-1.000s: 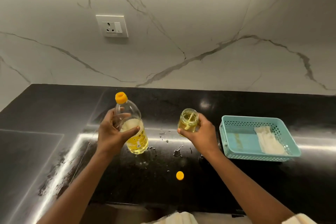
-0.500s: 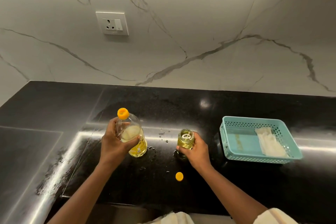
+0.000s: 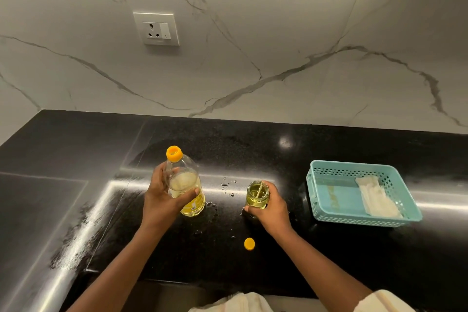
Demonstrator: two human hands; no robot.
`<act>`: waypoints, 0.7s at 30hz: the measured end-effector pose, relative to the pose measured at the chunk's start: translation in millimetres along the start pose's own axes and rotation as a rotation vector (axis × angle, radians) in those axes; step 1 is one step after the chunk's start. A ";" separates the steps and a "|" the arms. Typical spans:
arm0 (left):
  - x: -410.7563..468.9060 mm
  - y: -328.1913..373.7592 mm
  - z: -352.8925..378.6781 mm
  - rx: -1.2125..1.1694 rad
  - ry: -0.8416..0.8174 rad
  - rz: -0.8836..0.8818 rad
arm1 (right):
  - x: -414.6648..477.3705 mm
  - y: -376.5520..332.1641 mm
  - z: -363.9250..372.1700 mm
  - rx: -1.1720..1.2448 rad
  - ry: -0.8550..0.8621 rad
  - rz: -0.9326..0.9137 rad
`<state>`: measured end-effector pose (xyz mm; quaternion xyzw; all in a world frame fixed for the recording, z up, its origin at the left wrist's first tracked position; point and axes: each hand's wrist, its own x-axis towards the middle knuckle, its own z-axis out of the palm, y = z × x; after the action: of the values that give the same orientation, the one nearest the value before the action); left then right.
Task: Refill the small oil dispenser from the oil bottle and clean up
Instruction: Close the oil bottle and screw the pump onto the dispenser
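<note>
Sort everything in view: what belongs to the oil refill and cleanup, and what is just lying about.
Belongs to the job:
oil bottle, held by the left hand
small dispenser, held by the right hand
loose yellow cap
spilled drops
white cloth, likely for wiping

Just lying about:
teal basket holding the cloth
wall socket

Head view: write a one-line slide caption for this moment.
Left hand grips the oil bottle, right hand holds the small dispenser; a yellow cap lies on the black counter.
</note>
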<state>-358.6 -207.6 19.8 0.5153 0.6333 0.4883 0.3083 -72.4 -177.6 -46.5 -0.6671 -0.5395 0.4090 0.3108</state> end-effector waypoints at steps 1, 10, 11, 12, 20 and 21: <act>-4.8 1.3 0.2 0.012 0.010 0.008 | -1.9 -3.1 -3.3 0.010 -0.020 0.013; -87.9 23.0 36.7 0.238 0.046 0.476 | -26.6 -31.7 -88.8 -0.754 -0.142 -0.208; -87.6 16.9 48.6 0.200 -0.038 0.449 | -24.5 -33.0 -88.9 -0.857 -0.183 -0.187; -85.1 10.8 61.9 0.174 -0.104 0.408 | -22.5 -32.8 -86.9 -0.939 -0.226 -0.164; -41.4 -17.6 145.8 0.108 -0.302 -0.033 | -12.8 -24.0 -70.7 -1.084 -0.340 -0.149; -38.6 -16.8 150.3 0.103 -0.307 -0.050 | -11.3 -26.6 -72.6 -1.065 -0.334 -0.143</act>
<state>-219.4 -199.0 -50.2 0.5829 0.6155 0.3627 0.3870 -21.7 -180.6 12.9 -0.6199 -0.7572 0.1581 -0.1317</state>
